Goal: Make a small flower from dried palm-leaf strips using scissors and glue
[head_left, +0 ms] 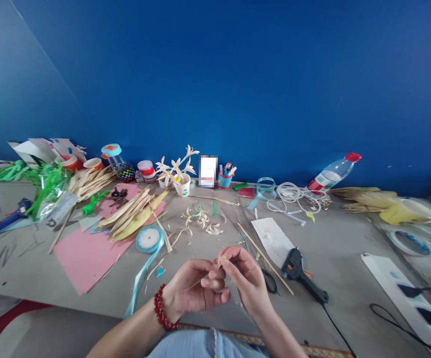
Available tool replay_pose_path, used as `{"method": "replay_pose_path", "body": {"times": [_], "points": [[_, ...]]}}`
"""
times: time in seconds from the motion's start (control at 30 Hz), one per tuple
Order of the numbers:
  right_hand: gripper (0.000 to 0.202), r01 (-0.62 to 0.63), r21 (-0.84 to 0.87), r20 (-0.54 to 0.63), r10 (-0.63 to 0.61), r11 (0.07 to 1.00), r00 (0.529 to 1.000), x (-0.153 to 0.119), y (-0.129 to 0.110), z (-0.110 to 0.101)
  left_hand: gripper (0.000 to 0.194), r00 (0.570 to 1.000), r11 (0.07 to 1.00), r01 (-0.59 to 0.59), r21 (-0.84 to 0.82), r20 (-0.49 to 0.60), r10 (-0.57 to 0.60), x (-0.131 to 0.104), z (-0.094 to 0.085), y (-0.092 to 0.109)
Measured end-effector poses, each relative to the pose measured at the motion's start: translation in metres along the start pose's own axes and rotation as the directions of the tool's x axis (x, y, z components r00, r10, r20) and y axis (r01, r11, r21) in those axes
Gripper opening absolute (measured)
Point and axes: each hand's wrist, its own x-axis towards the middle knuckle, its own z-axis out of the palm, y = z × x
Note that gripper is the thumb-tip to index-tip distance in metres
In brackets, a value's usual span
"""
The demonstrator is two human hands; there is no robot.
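My left hand (193, 291), with a red bead bracelet (162, 307) at its wrist, is closed around a thin pale stem (199, 281). My right hand (248, 278) pinches a small pale yellow piece (222, 261) at the stem's upper end; its exact kind is too small to tell. Beyond the hands lie a few loose pale petals (214, 228) and a small flower cluster (196, 215). Farther back, several pale flowers stand in a white paper cup (181, 188). A black glue gun (303, 276) lies right of my right hand.
Left are a blue ribbon roll (150, 238), pink paper (88, 258), dried husks (133, 216) and a blue glue gun (8, 219). To the right are a thin stick (266, 258), white paper (273, 238), a power strip (398, 293) with cords, and a tilted bottle (331, 176).
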Motion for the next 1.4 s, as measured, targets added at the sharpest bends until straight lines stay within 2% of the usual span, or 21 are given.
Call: {"method": "replay_pose_path", "body": {"times": [0.07, 0.1, 0.13, 0.17, 0.2, 0.23, 0.27, 0.3, 0.33, 0.37, 0.43, 0.57, 0.67, 0.8, 1.0, 1.07, 1.13, 1.23, 1.3, 1.4], "points": [[0.015, -0.011, 0.013, -0.002, 0.011, 1.0, 1.0, 0.0, 0.002, 0.0, 0.006, 0.999, 0.994, -0.029, 0.104, -0.024, 0.032, -0.001, 0.0, -0.001], [0.015, -0.018, 0.026, 0.001, 0.017, 0.999, 1.0, 0.0, 0.003, 0.0, 0.005, 0.996, 0.976, -0.075, 0.204, -0.037, 0.085, -0.001, 0.0, -0.002], [0.016, -0.022, 0.036, -0.002, 0.022, 0.999, 1.0, 0.0, 0.004, -0.001, 0.008, 0.982, 0.926, -0.156, 0.343, -0.048, 0.183, -0.002, -0.001, -0.002], [0.016, -0.023, 0.034, -0.011, 0.023, 0.999, 1.0, 0.001, 0.006, -0.002, 0.012, 0.943, 0.817, -0.261, 0.513, -0.047, 0.33, -0.004, -0.001, -0.002], [0.016, -0.017, 0.021, -0.031, 0.018, 1.0, 0.999, 0.001, 0.007, -0.003, 0.014, 0.864, 0.629, -0.36, 0.689, -0.009, 0.504, -0.005, -0.001, -0.001], [0.016, -0.007, 0.001, -0.054, 0.007, 1.0, 0.999, 0.002, 0.009, -0.004, 0.014, 0.747, 0.37, -0.418, 0.83, 0.082, 0.66, -0.007, -0.001, 0.0], [0.016, 0.006, -0.021, -0.077, -0.008, 1.0, 0.997, 0.002, 0.011, -0.005, 0.011, 0.622, 0.086, -0.415, 0.906, 0.214, 0.754, -0.008, -0.002, 0.001], [0.016, 0.019, -0.038, -0.093, -0.023, 0.999, 0.995, 0.003, 0.013, -0.005, 0.006, 0.525, -0.167, -0.366, 0.915, 0.352, 0.775, -0.01, -0.002, 0.002], [0.016, 0.027, -0.043, -0.101, -0.031, 0.999, 0.994, 0.003, 0.014, -0.006, 0.003, 0.472, -0.358, -0.306, 0.882, 0.467, 0.748, -0.01, -0.001, 0.002], [0.016, 0.028, -0.035, -0.101, -0.031, 0.999, 0.994, 0.004, 0.015, -0.006, 0.004, 0.452, -0.486, -0.258, 0.835, 0.549, 0.703, -0.01, -0.001, 0.003], [0.016, 0.022, -0.017, -0.096, -0.024, 1.0, 0.995, 0.004, 0.017, -0.005, 0.004, 0.449, -0.613, -0.203, 0.763, 0.629, 0.634, -0.009, -0.001, 0.003], [0.017, 0.005, -0.01, -0.107, -0.006, 1.0, 0.994, 0.003, 0.017, -0.005, 0.007, 0.432, -0.696, -0.139, 0.705, 0.675, 0.598, -0.004, 0.001, 0.001], [0.016, -0.004, -0.02, -0.131, 0.002, 1.0, 0.991, 0.002, 0.018, -0.005, 0.012, 0.397, -0.767, -0.115, 0.632, 0.736, 0.548, -0.002, 0.002, 0.0], [0.014, 0.023, -0.069, -0.171, -0.034, 0.997, 0.985, 0.001, 0.019, -0.006, 0.017, 0.347, -0.797, -0.106, 0.595, 0.773, 0.531, 0.001, 0.003, -0.002], [0.011, 0.096, -0.246, -0.193, -0.146, 0.964, 0.97, 0.0, 0.019, -0.002, 0.018, 0.317, -0.772, -0.104, 0.628, 0.756, 0.573, 0.008, -0.005, -0.003], [0.011, 0.131, -0.305, -0.183, -0.193, 0.943, 0.964, 0.0, 0.019, -0.001, 0.017, 0.326, -0.747, -0.115, 0.654, 0.736, 0.594, 0.008, -0.006, -0.004], [0.012, 0.167, -0.334, -0.164, -0.232, 0.928, 0.959, -0.001, 0.018, -0.002, 0.014, 0.379, -0.675, -0.141, 0.724, 0.67, 0.638, 0.006, -0.003, -0.005], [0.015, 0.165, -0.325, -0.136, -0.219, 0.931, 0.966, -0.001, 0.016, -0.003, 0.014, 0.516, -0.464, -0.183, 0.867, 0.486, 0.705, 0.002, 0.005, -0.003], [0.016, 0.147, -0.303, -0.13, -0.193, 0.942, 0.973, -0.001, 0.013, -0.004, 0.016, 0.636, -0.252, -0.231, 0.94, 0.342, 0.692, 0.0, 0.01, 0.0], [0.016, 0.105, -0.21, -0.097, -0.128, 0.972, 0.987, -0.001, 0.007, -0.004, 0.019, 0.812, 0.207, -0.327, 0.922, 0.163, 0.56, 0.0, 0.01, 0.006]]}}
